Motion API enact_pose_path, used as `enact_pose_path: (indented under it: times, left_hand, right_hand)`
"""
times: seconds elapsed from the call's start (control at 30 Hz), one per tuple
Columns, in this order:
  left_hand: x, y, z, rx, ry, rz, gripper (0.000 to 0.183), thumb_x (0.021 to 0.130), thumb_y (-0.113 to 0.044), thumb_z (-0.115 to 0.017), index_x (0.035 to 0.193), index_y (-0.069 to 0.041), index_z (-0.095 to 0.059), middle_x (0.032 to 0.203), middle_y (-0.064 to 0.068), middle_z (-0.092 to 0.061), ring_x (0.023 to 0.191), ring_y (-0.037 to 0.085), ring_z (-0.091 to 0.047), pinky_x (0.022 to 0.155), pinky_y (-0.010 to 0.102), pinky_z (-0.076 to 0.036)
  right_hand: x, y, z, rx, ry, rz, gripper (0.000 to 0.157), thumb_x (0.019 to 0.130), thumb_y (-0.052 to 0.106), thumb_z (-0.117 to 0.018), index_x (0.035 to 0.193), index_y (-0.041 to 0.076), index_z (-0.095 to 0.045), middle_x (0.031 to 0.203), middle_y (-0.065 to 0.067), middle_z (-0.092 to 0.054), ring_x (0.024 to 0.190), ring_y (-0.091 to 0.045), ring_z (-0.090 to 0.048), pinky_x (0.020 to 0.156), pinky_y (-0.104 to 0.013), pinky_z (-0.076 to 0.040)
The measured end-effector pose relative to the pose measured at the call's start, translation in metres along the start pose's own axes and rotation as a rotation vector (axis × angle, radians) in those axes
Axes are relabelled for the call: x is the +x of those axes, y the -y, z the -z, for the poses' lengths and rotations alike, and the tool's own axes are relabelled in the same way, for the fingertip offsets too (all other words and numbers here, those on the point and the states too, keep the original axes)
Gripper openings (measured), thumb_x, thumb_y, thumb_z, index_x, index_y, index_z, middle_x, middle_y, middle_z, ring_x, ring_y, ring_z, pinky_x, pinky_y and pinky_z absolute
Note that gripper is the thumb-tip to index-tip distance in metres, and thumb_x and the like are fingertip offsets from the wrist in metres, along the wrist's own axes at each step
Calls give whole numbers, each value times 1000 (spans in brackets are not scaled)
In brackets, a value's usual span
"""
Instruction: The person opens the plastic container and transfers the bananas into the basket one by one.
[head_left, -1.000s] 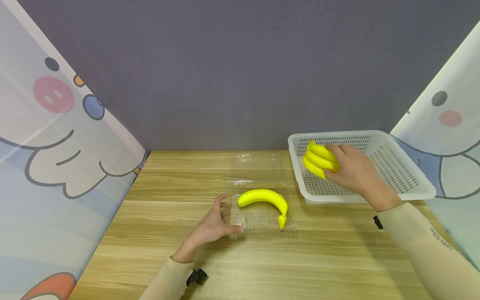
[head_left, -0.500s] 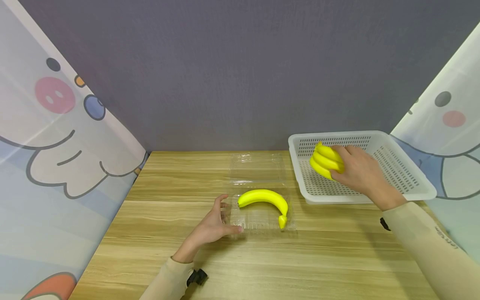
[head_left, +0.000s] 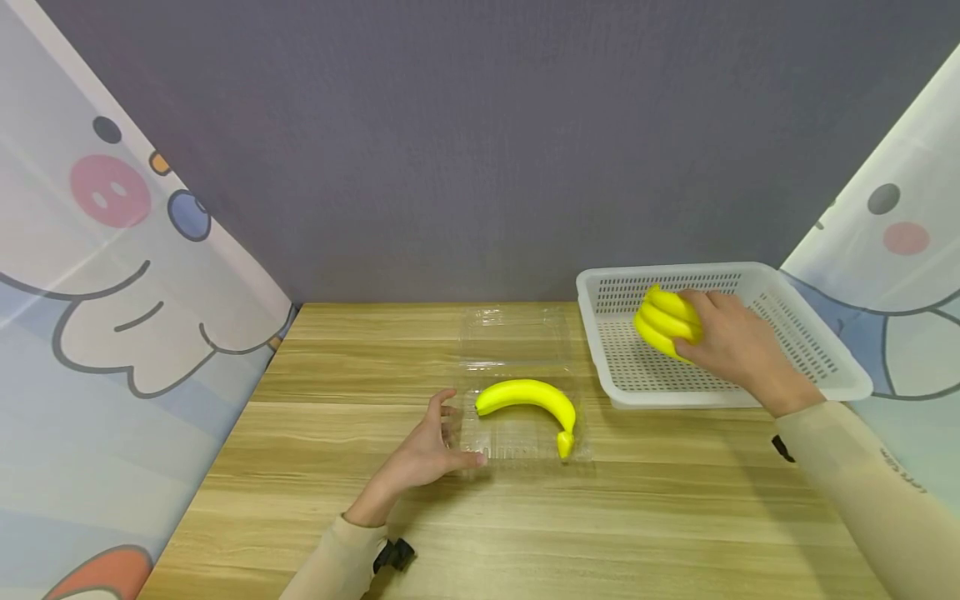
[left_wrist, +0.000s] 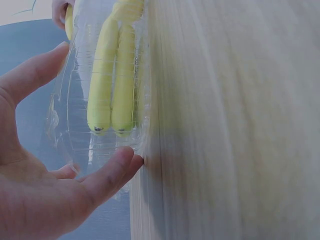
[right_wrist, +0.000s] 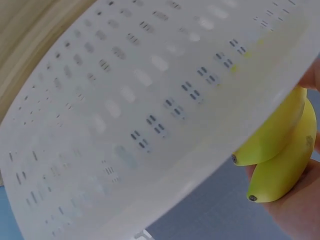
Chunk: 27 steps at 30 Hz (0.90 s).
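My right hand (head_left: 738,343) grips a bunch of yellow bananas (head_left: 667,323) over the white basket (head_left: 600,367). Two dark banana tips poke past the basket's rim in the right wrist view. Near the middle of the table, my left hand (head_left: 426,450) touches the left side and front corner of a clear plastic clamshell box (head_left: 517,442), thumb and fingers spread wide. The box's lid lies folded back behind it. Inside rests a second bunch of bananas (head_left: 528,392); from above one curved banana shows, while the left wrist view reveals two bananas (left_wrist: 102,80) stacked through the wall.
The slotted basket stands at the back right of the wooden table (head_left: 337,350), just right of the box. A grey wall (head_left: 480,150) rises behind, and cartoon-printed panels (head_left: 97,275) flank both sides.
My right hand has shifted right over the basket, carrying the banana bunch. The left hand, the clamshell box and the bananas in it have stayed put.
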<state>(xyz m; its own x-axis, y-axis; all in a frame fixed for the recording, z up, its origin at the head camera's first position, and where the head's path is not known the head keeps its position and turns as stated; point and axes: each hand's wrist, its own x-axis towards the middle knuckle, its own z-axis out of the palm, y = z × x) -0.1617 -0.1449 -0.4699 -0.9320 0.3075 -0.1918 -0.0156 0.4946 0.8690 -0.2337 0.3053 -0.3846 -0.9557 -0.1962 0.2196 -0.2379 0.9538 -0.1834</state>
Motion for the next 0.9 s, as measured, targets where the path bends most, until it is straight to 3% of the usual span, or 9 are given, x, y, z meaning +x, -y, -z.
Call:
enact_pose_path:
  times: [0.9]
  left_hand:
    - [-1,-2,2,3,2,-5,118,75,-34,-92,160,-12,-13,149,20,-41,127,41,-49,97,57,-46]
  right_hand:
    - [-4,-37,1,-7,31,-55,73,86,24,-75,144,-5,-41,121,-34,-53,94,-43,-52,74,-57,-45]
